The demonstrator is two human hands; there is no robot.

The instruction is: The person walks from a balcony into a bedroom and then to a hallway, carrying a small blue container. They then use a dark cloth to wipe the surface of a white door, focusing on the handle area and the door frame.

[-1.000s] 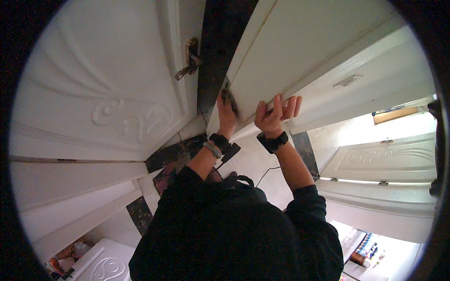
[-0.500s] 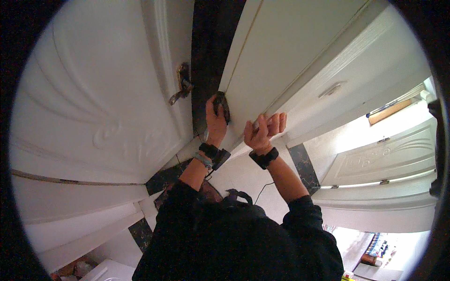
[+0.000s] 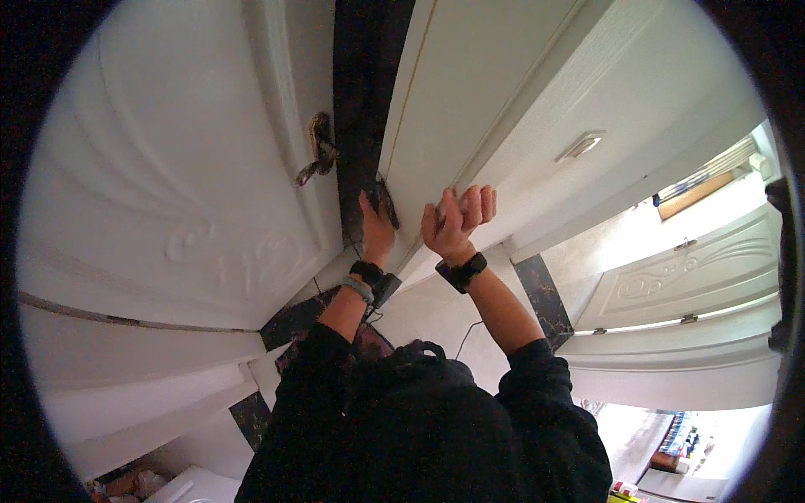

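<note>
My left hand is closed around a dark, elongated thing against the near left side of a cream panel. The kind of thing it is cannot be made out, and the fingers partly cover it. My right hand is at the panel's right edge, its fingers curled in. A small greyish bit shows between thumb and fingers there, too hidden to name. Both wrists carry black bands with small dark boxes. To the left, a white door with a bronze-coloured lever handle stands close to my left hand.
A white wall with a light switch lies right of the panel. Farther right is another white door with carved relief. Black marble-like strips border the pale floor, and a thin cable lies on it. Household items show lower right.
Both hands have shifted slightly left in the picture, along with the panel and the dark thing. The left hand also sits a little lower. Neither hand has let go.
</note>
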